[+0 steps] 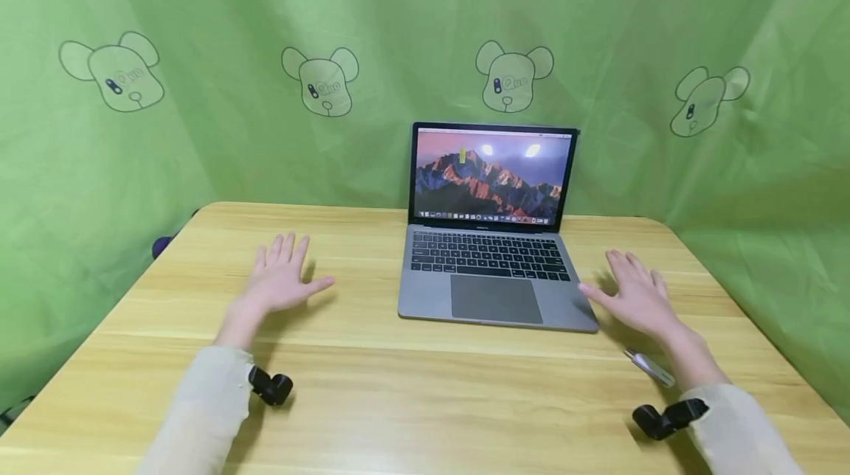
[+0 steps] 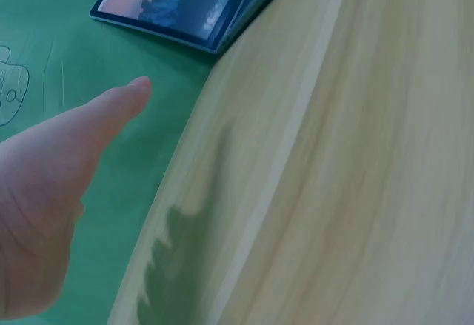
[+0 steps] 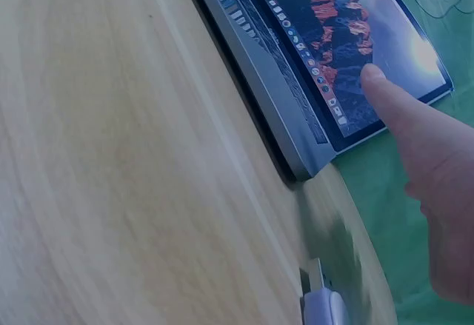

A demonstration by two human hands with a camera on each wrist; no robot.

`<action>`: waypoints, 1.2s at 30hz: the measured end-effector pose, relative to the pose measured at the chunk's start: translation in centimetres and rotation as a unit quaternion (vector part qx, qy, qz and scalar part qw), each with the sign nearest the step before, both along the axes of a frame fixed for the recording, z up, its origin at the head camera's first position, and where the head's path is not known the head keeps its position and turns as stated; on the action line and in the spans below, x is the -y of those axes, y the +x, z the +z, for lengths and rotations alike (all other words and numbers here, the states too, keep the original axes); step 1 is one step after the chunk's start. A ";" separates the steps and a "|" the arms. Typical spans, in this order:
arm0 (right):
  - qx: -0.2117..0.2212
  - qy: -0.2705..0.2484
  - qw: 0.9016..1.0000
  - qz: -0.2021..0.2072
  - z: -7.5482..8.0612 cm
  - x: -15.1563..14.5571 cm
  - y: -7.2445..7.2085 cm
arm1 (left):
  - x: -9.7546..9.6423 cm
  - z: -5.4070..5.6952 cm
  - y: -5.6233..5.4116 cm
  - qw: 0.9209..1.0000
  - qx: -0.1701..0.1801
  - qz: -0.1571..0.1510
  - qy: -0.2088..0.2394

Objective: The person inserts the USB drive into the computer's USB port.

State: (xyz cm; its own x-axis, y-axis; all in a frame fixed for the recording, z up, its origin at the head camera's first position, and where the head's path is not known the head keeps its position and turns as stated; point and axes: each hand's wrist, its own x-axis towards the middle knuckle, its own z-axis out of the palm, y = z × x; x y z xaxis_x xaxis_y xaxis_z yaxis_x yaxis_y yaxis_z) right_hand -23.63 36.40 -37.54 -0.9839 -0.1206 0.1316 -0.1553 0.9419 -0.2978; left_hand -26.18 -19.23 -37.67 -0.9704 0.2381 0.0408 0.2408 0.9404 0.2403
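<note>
Laptop [image 1: 493, 239] between left hand [image 1: 282, 282] and right hand [image 1: 635, 299], both apparently above table [image 1: 465, 401].

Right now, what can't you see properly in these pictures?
Letters on the keys: head view, too small to read.
Laptop: left wrist view, top edge cuts it off.
Left hand: left wrist view, left edge cuts it off.
USB stick: right wrist view, bottom edge cuts it off.

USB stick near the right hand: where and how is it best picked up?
Probably pinch the USB stick by its body's long sides, right hand coming from above: it lies slim on the table, metal plug pointing toward the laptop.
</note>
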 end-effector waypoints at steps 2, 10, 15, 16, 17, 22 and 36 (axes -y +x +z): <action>0.004 -0.015 1.000 0.003 -0.1 -0.2 0.0 | -0.6 0.1 -0.1 1.000 0.000 -0.005 0.014; 0.078 -0.117 0.990 0.024 -0.3 -0.3 0.2 | -3.9 -0.1 -0.6 0.991 0.018 -0.049 0.123; 0.105 -0.151 0.982 0.036 -0.5 -0.4 0.5 | -6.4 -0.8 -0.5 0.968 0.066 -0.066 0.232; 0.108 -0.157 0.981 0.039 -0.6 -0.3 0.6 | -6.8 -0.9 -0.4 0.964 0.074 -0.066 0.246; 0.111 -0.161 0.980 0.041 -0.6 -0.3 0.6 | -7.2 -1.0 -0.3 0.961 0.082 -0.067 0.256; 0.123 -0.180 0.975 0.053 -0.6 0.1 0.9 | -8.8 -1.0 -0.1 0.950 0.110 -0.089 0.278; 0.148 -0.162 0.974 0.049 -1.0 1.1 0.9 | -11.4 -1.6 0.1 0.942 0.172 -0.118 0.264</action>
